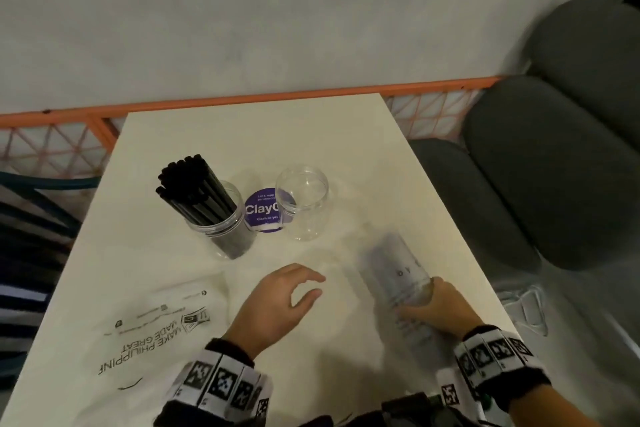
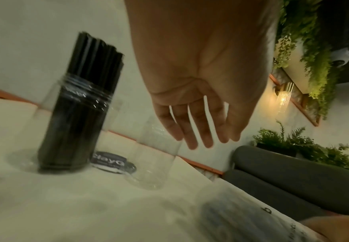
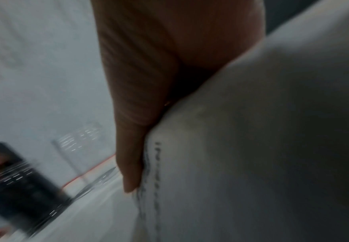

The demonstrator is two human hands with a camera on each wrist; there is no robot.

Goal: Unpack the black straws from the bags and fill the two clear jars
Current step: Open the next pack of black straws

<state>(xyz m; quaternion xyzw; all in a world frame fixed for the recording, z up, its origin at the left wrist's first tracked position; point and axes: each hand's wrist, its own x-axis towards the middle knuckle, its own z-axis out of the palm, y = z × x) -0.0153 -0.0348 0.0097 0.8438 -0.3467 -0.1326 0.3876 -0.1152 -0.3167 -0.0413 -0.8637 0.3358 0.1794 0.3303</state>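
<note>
The filled jar point(image 1: 221, 218) stands upright toward the tabletop's point(image 1: 346, 135) left edge, packed with black straws point(image 1: 190, 187) leaning left. The empty jar point(image 1: 303, 204) stands just right of it, a purple sticker point(image 1: 261, 210) between them. The right hand point(image 1: 440, 305) grips a blurred, translucent straw bag point(image 1: 394, 274) near the right edge, fingers curled round its near end, far end aimed roughly toward the empty jar; judged, this bag is being readied for opening. The left hand point(image 1: 277, 302) hovers mid-table, fingers relaxed and spread, holding nothing, apparently poised to assist. A flat printed bag point(image 1: 156, 329) lies by the near left corner, seemingly already emptied.
</note>
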